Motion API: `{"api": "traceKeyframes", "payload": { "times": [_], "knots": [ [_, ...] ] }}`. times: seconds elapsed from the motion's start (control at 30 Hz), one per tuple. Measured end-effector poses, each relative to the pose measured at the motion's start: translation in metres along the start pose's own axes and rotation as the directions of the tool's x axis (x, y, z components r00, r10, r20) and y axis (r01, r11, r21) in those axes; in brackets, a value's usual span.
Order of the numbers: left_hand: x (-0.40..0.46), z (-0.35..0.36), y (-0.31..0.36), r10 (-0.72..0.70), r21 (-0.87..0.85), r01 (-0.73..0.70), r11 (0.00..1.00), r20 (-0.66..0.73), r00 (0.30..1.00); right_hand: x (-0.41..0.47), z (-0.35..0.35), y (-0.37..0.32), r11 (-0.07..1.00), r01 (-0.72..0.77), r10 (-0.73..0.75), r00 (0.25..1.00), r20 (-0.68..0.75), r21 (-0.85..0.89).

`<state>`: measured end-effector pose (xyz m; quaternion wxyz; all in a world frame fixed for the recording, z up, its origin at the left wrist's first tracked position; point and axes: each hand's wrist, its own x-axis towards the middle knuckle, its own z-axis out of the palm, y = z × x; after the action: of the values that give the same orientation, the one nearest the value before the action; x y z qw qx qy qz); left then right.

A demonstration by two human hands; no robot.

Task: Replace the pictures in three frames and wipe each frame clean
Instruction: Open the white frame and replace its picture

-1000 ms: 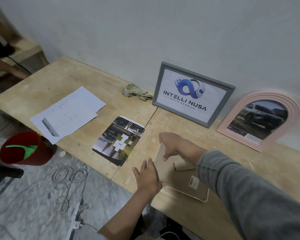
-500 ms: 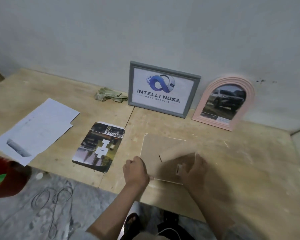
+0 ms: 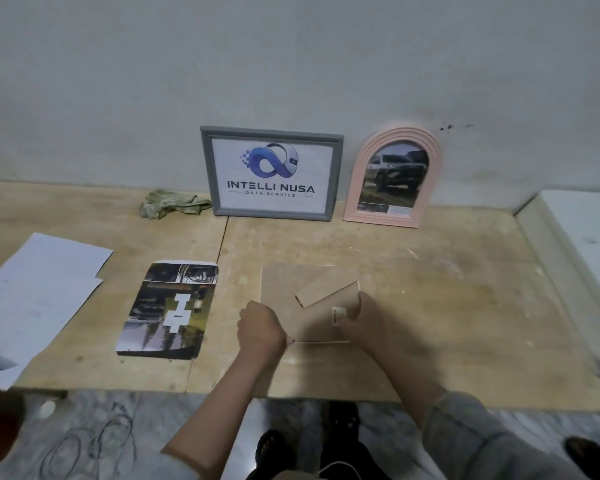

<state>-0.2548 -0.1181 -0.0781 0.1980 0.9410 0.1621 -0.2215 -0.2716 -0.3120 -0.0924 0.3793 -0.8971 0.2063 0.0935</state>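
Frame number three [image 3: 302,289] lies face down near the front edge of the table [image 3: 430,306], its brown backboard up and the fold-out stand [image 3: 326,289] angled across it. Left hand [image 3: 260,327] sits at the frame's 7 o'clock corner, fingers curled as if pinching the edge there, though the fingertips are hidden. Right hand [image 3: 359,318] is at the 4 o'clock corner, fingers curled over the back by a small label [image 3: 338,315]; whether it grips or only presses I cannot tell.

At 9 o'clock from the frame, a loose printed picture [image 3: 170,310] lies flat, apart from it. Farther out at 9 o'clock, white sheets [image 3: 39,285] overlap. At 12 o'clock a grey frame [image 3: 272,133] with a logo print leans on the wall, and at 1 o'clock a pink arched frame [image 3: 430,147] holds a car photo. A crumpled cloth [image 3: 172,206] rests at 11 o'clock, just beside the grey frame.

By my reading, those two standing frames look finished. This last one appears mid-way: whether the back is being opened or closed, and whether the loose print is the old or the new picture, cannot be told. Wiping it with the cloth seems still to come.
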Motion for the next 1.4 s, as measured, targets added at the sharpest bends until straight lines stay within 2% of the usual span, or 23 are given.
{"api": "traceKeyframes", "payload": {
  "times": [0.1,0.2,0.3,0.4,0.53,0.73,0.97,1.03,1.13,1.23,1.33,1.4],
  "knots": [
    [-0.002,-0.009,0.004,-0.012,-0.087,0.016,0.996,0.042,0.999,-0.002,-0.004,-0.001,0.997,-0.026,0.027,1.000,-0.011,0.072],
    [0.001,-0.018,0.005,-0.035,-0.152,0.039,0.988,0.028,0.999,-0.005,-0.010,-0.003,0.994,0.000,0.004,1.000,-0.029,0.110],
    [0.002,-0.026,0.001,-0.010,-0.173,0.015,0.985,0.028,1.000,-0.008,-0.013,-0.005,0.991,-0.024,0.025,1.000,-0.002,0.130],
    [0.002,-0.035,0.002,0.039,-0.254,-0.011,0.967,0.105,0.994,-0.006,-0.011,-0.004,0.989,-0.016,0.018,1.000,-0.013,0.150],
    [0.002,-0.042,-0.001,0.088,-0.400,-0.009,0.916,0.180,0.980,-0.004,-0.013,-0.007,0.980,-0.053,0.056,0.998,-0.007,0.190],
    [-0.016,-0.047,0.000,0.024,-0.670,0.072,0.739,0.133,0.991,0.000,-0.014,-0.002,0.920,-0.107,0.087,0.994,0.070,0.378],
    [-0.031,-0.051,0.013,-0.012,-0.689,0.007,0.725,-0.003,1.000,0.011,-0.029,0.011,0.897,-0.054,0.048,0.999,0.024,0.439],
    [-0.035,-0.046,0.024,-0.002,-0.642,-0.045,0.765,-0.072,0.997,0.017,-0.039,0.018,0.887,-0.039,0.051,0.999,-0.015,0.460],
    [-0.044,-0.027,0.056,0.074,-0.449,-0.153,0.880,-0.190,0.979,0.024,-0.067,0.039,0.896,-0.014,0.065,0.993,-0.098,0.444],
    [-0.057,0.000,0.097,0.145,-0.374,-0.195,0.907,-0.158,0.977,0.026,-0.101,0.064,0.922,0.000,0.086,0.975,-0.204,0.387],
    [-0.068,0.032,0.138,0.206,-0.329,-0.225,0.917,-0.093,0.974,0.028,-0.138,0.093,0.927,-0.057,0.148,0.964,-0.220,0.371],
    [-0.073,0.054,0.160,0.244,-0.217,-0.255,0.942,-0.075,0.967,0.031,-0.158,0.117,0.941,-0.034,0.118,0.966,-0.231,0.337]
  ]
}}
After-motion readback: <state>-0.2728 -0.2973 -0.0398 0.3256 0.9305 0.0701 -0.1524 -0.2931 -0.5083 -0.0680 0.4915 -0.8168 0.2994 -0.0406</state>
